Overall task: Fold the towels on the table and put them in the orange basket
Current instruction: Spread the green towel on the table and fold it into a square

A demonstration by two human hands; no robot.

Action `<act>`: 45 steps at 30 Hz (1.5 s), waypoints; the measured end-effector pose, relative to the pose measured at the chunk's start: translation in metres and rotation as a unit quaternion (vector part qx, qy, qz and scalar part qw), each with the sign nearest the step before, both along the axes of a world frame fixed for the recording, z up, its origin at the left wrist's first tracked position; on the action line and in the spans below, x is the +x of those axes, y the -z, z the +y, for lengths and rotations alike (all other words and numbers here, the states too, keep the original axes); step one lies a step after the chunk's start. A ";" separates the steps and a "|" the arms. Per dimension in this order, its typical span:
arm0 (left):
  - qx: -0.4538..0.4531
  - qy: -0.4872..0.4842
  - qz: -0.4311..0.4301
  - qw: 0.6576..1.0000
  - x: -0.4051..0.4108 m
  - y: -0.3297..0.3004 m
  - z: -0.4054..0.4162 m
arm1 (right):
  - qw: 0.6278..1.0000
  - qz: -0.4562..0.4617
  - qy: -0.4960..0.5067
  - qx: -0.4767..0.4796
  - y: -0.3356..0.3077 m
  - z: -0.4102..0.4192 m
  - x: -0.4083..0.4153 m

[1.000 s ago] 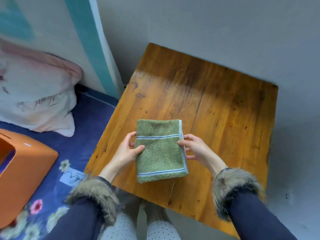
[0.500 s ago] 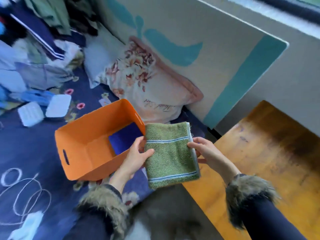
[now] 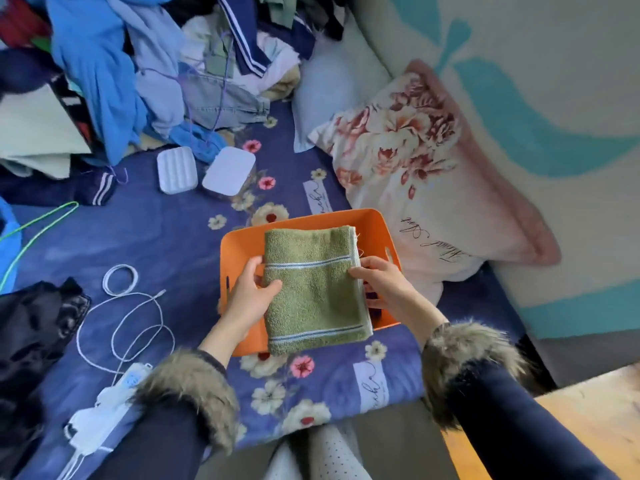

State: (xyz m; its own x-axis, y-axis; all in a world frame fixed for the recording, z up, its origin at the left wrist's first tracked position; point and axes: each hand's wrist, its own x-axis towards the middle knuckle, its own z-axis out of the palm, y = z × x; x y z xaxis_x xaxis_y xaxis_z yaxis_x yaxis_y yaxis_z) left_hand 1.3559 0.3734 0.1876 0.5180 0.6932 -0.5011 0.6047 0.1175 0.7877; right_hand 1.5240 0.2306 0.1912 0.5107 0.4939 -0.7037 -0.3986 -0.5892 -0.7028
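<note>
Folded green towel (image 3: 315, 289) hung flat over orange basket (image 3: 375, 223) on floral bedspread (image 3: 166, 237). Left hand (image 3: 249, 296) pinched towel's left edge, thumb on top. Right hand (image 3: 384, 284) gripped right edge likewise. Floral pillow (image 3: 433, 174) just beside basket.

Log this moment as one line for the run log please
stage: placing | left hand + right hand: gripping folded green terry towel | towel: held over orange plastic basket | release: pending

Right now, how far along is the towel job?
Folding looks done: the green terry towel with blue stripes is a neat rectangle. In hand: left hand and right hand grip its sides over the orange plastic basket. Left: lowering it in and letting go.
</note>
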 end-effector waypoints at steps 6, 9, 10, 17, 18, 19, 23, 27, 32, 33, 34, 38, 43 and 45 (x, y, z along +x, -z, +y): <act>0.046 -0.031 0.138 0.989 0.024 0.079 0.033 | 0.998 0.035 -0.036 -0.049 0.084 0.065 0.015; 0.059 -0.003 0.225 0.973 0.026 0.124 0.037 | 0.993 0.050 -0.057 -0.092 0.137 0.080 0.010; 0.067 0.010 0.255 0.965 0.024 0.139 0.039 | 0.991 0.059 -0.060 -0.104 0.152 0.083 0.007; 0.109 0.036 0.341 0.933 0.022 0.202 0.043 | 0.980 0.085 -0.084 -0.161 0.230 0.100 -0.010; 0.114 0.032 0.345 0.931 0.023 0.208 0.046 | 0.980 0.083 -0.086 -0.160 0.237 0.104 -0.011; 0.119 0.031 0.347 0.930 0.024 0.211 0.049 | 0.980 0.079 -0.088 -0.160 0.243 0.107 -0.012; 0.139 0.048 0.354 0.923 0.028 0.217 0.056 | 0.979 0.067 -0.111 -0.155 0.257 0.116 -0.014; 0.165 0.116 0.364 0.909 0.022 0.214 0.053 | 0.966 0.034 -0.206 -0.153 0.248 0.117 -0.014; 0.194 0.291 0.359 0.865 0.018 0.225 0.047 | 0.957 -0.038 -0.250 -0.144 0.243 0.122 -0.018; 0.193 0.321 0.360 0.854 0.020 0.228 0.046 | 0.953 -0.048 -0.264 -0.142 0.245 0.124 -0.018; 0.193 0.348 0.361 0.844 0.022 0.232 0.045 | 0.947 -0.058 -0.281 -0.144 0.249 0.126 -0.018; 0.195 0.409 0.365 0.813 0.029 0.252 0.042 | 0.914 -0.203 -0.320 -0.142 0.254 0.123 -0.020; 0.238 0.429 0.373 0.788 0.030 0.267 0.039 | 0.738 -0.458 -0.482 -0.116 0.266 0.091 -0.021; 0.239 0.435 0.363 0.789 0.030 0.269 0.040 | 0.702 -0.439 -0.542 -0.146 0.272 0.083 -0.013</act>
State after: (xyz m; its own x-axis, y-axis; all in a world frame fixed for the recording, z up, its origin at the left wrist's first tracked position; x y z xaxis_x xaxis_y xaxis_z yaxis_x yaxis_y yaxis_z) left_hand 1.3861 0.4134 -0.0818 0.5984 0.4337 -0.6737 0.6049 -0.7959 0.0249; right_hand 1.5109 0.3136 -0.0803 0.2460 0.8274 -0.5049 0.9055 -0.3820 -0.1848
